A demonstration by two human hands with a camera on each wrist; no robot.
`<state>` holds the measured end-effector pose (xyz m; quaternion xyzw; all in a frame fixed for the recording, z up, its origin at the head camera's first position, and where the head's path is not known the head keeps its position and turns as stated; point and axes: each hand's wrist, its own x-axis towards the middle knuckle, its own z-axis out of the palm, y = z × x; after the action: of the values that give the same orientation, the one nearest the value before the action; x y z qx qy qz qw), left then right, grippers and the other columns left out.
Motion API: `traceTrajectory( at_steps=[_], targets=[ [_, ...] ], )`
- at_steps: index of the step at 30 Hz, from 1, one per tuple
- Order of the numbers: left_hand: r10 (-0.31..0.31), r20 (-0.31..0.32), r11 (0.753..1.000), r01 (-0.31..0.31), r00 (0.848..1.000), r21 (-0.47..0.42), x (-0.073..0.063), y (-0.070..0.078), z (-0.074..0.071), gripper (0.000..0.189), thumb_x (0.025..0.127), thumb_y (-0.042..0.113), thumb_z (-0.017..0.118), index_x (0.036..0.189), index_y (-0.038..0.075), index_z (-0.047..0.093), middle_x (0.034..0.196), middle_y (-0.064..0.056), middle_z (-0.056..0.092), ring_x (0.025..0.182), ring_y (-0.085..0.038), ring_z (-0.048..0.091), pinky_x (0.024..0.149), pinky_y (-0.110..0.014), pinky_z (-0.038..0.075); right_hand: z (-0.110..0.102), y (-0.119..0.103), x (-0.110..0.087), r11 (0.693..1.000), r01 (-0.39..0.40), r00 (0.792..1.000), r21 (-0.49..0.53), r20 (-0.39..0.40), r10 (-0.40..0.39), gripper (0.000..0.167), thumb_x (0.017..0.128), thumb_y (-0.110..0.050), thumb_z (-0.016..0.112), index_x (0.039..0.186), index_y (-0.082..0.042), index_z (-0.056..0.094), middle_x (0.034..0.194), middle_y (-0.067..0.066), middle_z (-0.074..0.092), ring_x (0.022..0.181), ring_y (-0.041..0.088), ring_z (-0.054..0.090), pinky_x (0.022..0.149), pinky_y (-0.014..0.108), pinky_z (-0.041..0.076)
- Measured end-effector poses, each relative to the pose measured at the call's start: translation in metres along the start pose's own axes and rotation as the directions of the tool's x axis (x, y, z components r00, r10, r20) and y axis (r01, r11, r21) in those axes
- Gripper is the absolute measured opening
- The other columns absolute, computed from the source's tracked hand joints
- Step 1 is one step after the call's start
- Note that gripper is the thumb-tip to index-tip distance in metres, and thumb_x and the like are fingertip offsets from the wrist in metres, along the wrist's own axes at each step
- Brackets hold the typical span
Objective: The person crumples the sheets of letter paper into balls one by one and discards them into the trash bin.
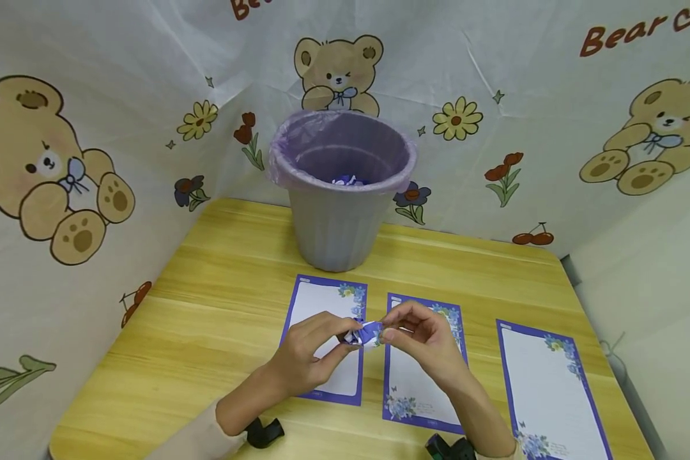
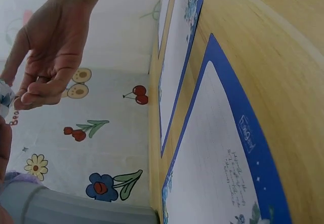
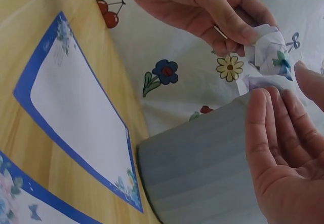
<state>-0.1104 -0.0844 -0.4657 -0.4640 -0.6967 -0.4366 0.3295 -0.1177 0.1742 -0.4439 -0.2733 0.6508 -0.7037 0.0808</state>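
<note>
A crumpled sheet of paper [image 1: 368, 334], white with blue-purple patches and a floral print, is held up between both hands above the table. My left hand [image 1: 310, 351] pinches its left end between thumb and fingers. From the other side, the thumb and fingertips of my right hand [image 1: 422, 338] close on its right end. In the right wrist view, the wad [image 3: 271, 54] lies between the left hand's fingers [image 3: 230, 24] above and the right hand's fingers [image 3: 276, 133] below. Only an edge of the wad [image 2: 5, 98] shows in the left wrist view.
Three blue-bordered floral sheets lie in a row: a left sheet [image 1: 336, 377], a middle sheet [image 1: 414, 377] and a right sheet [image 1: 552, 383]. Behind them stands a grey bin [image 1: 339, 223] with a purple liner [image 1: 284, 160] and crumpled paper [image 1: 347, 181] inside. A bear-print cloth [image 1: 218, 57] hangs behind.
</note>
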Motion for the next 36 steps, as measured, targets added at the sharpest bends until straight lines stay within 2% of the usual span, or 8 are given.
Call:
traceTrajectory(
  at_steps=[5,10,14,19,23,29,36],
  targets=[
    [-0.049,-0.037,0.999,0.048,0.998,-0.022,-0.003,-0.001,-0.003,0.026,0.101,0.007,0.075,0.125,-0.002,0.068,0.1,-0.008,0.075,0.083,-0.012,0.069,0.08,-0.016,0.06,-0.006,-0.005,0.009,0.998,0.009,0.999,-0.065,-0.034,-0.011,0.013,0.102,0.008,0.066,0.115,0.01,0.063,0.111,0.006,0.075,0.103,0.013,0.077,0.09,0.034,0.068],
    [-0.118,-0.064,0.993,0.116,0.991,-0.032,-0.009,-0.002,-0.005,0.028,0.1,0.007,0.077,0.126,0.0,0.069,0.099,-0.005,0.074,0.083,-0.011,0.068,0.077,-0.017,0.059,-0.011,-0.01,0.02,0.986,0.018,0.995,-0.168,-0.096,-0.034,0.02,0.1,0.006,0.069,0.12,0.003,0.066,0.115,0.017,0.071,0.104,0.015,0.075,0.092,0.03,0.067],
    [-0.144,-0.092,0.989,0.141,0.985,-0.038,-0.013,-0.003,-0.007,0.029,0.099,0.007,0.077,0.126,0.0,0.069,0.097,-0.005,0.073,0.084,-0.012,0.067,0.075,-0.018,0.059,-0.016,-0.011,0.032,0.976,0.043,0.989,-0.213,-0.128,-0.072,0.026,0.099,0.007,0.07,0.124,0.003,0.065,0.12,0.009,0.071,0.106,0.017,0.072,0.092,0.026,0.065],
    [-0.137,-0.119,0.99,0.133,0.984,-0.039,-0.018,-0.002,-0.009,0.027,0.098,0.006,0.078,0.123,-0.001,0.07,0.095,-0.005,0.073,0.082,-0.012,0.067,0.073,-0.019,0.059,-0.025,-0.013,0.046,0.967,0.062,0.984,-0.246,-0.148,-0.101,0.031,0.099,0.007,0.07,0.13,0.005,0.062,0.125,-0.001,0.07,0.111,0.016,0.073,0.095,0.024,0.064],
    [-0.145,-0.115,0.989,0.14,0.983,-0.05,-0.022,0.0,-0.011,0.029,0.097,0.005,0.079,0.123,-0.001,0.07,0.095,-0.005,0.073,0.083,-0.011,0.068,0.074,-0.017,0.059,-0.033,-0.015,0.056,0.953,0.05,0.98,-0.297,-0.171,-0.104,0.032,0.101,0.005,0.07,0.132,0.004,0.063,0.127,0.0,0.07,0.11,0.014,0.073,0.097,0.021,0.063],
    [-0.172,-0.123,0.984,0.166,0.977,-0.057,-0.027,0.001,-0.012,0.033,0.094,0.001,0.081,0.124,-0.001,0.069,0.096,-0.005,0.073,0.083,-0.012,0.067,0.075,-0.017,0.059,-0.039,-0.019,0.069,0.938,0.009,0.977,-0.347,-0.197,-0.083,0.033,0.102,-0.002,0.071,0.134,0.0,0.063,0.132,0.01,0.066,0.113,0.015,0.071,0.1,0.019,0.061],
    [-0.199,-0.086,0.978,0.192,0.976,-0.082,-0.034,0.001,-0.009,0.039,0.09,-0.004,0.082,0.126,0.0,0.069,0.096,-0.004,0.072,0.084,-0.011,0.067,0.075,-0.016,0.059,-0.037,-0.022,0.076,0.934,0.007,0.973,-0.356,-0.213,-0.088,0.041,0.101,0.0,0.072,0.141,-0.003,0.062,0.134,-0.008,0.067,0.111,0.011,0.071,0.099,0.018,0.061]
  ],
)
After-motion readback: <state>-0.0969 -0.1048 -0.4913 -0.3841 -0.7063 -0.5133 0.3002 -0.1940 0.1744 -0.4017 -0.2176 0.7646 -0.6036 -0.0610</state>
